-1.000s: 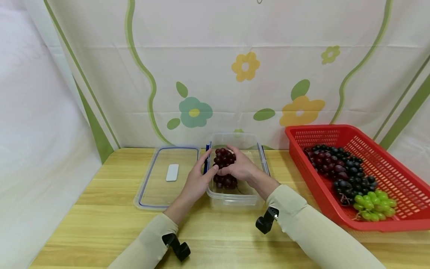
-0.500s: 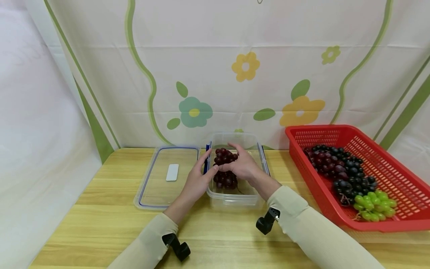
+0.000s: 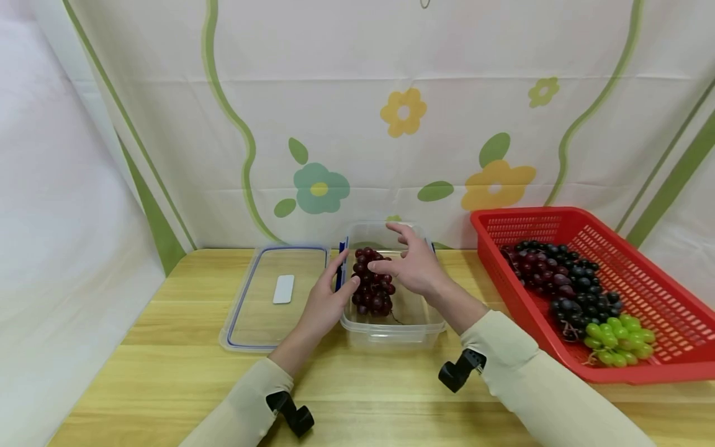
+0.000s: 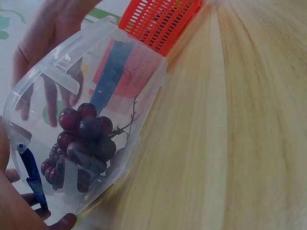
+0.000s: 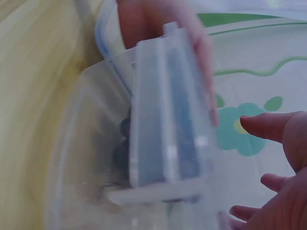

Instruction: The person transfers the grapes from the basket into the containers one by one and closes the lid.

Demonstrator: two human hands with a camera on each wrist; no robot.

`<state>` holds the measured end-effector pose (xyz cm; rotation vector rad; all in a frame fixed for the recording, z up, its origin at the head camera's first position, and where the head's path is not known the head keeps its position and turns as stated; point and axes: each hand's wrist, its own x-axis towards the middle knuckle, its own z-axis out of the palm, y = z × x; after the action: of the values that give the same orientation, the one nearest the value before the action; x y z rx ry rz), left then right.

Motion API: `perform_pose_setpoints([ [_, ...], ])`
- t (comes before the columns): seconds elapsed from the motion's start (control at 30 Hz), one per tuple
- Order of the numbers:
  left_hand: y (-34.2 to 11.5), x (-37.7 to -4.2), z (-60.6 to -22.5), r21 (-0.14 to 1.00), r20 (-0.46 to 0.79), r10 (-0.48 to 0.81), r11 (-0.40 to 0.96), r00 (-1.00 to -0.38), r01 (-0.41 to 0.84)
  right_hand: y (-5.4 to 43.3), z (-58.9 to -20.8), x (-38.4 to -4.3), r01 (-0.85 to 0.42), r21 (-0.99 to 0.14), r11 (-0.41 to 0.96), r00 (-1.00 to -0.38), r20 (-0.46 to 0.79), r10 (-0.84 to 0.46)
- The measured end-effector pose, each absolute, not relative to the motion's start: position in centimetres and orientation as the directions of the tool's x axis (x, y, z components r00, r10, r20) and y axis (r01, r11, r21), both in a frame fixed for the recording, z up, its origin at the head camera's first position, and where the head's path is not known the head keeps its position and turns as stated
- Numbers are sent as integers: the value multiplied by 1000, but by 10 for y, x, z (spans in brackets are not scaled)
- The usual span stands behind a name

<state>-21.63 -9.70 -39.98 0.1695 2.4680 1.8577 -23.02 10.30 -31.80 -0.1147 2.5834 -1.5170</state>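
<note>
A bunch of dark red grapes (image 3: 373,295) lies along the left side of a clear plastic food container (image 3: 393,337), its thin stem trailing toward the front. At the container's left wall is my left hand (image 3: 323,304), thumb over the rim and fingers down the outside beside the blue latch (image 4: 32,177). My right hand (image 3: 416,267) hovers over the container with spread fingers and nothing in them; its thumb overlaps the top of the bunch in the head view. Through the clear wall, the left wrist view shows the grapes (image 4: 88,143) low in the container.
Left of the container, its clear lid (image 3: 259,316) with a blue seal lies flat on the wooden table (image 3: 357,397). A red basket (image 3: 530,323) stands to the right, with black grapes (image 3: 586,298), dark red grapes (image 3: 542,267) and green grapes (image 3: 620,340). Behind hangs a flowered cloth (image 3: 357,124).
My right hand has let go of the grape bunch and risen up and right, its fingers spreading. The left hand stays at the container's left wall.
</note>
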Motion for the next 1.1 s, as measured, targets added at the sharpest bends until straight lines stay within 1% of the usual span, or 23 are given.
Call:
perform_pose_setpoints([
  [0.27, -100, -216, -401, 962, 32, 119, 267, -992, 63, 124, -289, -220, -26, -900, 435, -986, -49, -160],
  [0.5, -102, -216, -402, 963, 34, 108, 261, -994, 62, 151, -265, -218, -50, -887, 460, -986, -28, -162],
  [0.7, -104, -215, -402, 965, 37, 105, 255, -994, 63, 178, -254, -218, -66, -892, 448, -987, -8, -163],
  [1.1, -104, -215, -401, 964, 40, 107, 258, -993, 67, 235, -242, -223, -101, -830, 548, -994, 55, -99],
])
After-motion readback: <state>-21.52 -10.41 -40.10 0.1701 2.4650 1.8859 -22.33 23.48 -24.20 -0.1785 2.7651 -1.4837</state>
